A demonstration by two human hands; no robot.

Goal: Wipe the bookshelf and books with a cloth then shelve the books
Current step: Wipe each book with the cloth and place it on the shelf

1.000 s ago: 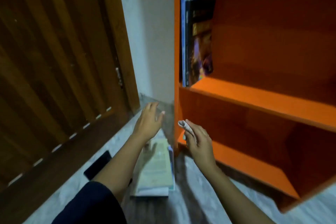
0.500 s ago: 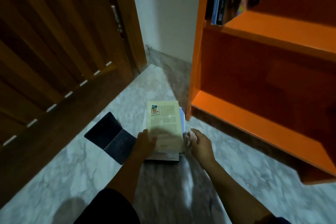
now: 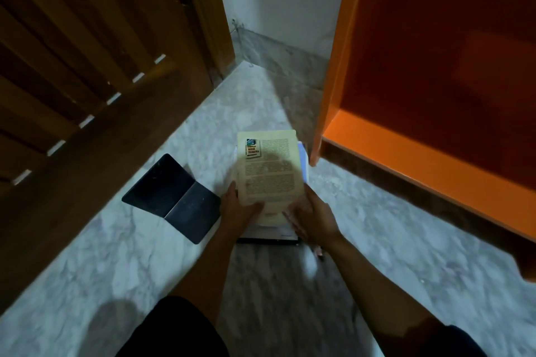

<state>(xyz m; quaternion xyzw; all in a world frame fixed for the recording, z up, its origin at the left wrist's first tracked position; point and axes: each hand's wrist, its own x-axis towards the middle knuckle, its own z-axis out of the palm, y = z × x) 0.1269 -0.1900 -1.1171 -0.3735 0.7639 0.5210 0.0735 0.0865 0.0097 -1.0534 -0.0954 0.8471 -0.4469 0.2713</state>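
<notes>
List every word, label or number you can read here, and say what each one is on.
Small label at the top left of the cream book cover: bold lines, too blurred to read.
Paragraphs of print on the same cover: too small to read.
Dark folder on the floor: no text visible.
Orange bookshelf: none.

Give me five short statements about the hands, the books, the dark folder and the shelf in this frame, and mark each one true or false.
1. Both hands, left hand and right hand, are on the cream-covered book. True.
2. That book stands on the orange bookshelf. False: it tops a stack of books on the floor.
3. A dark folder lies open left of the stack. True.
4. The visible bottom shelf holds books. False: none show there.
5. The folder lies on the stack. False: it lies on the floor beside it.
</notes>
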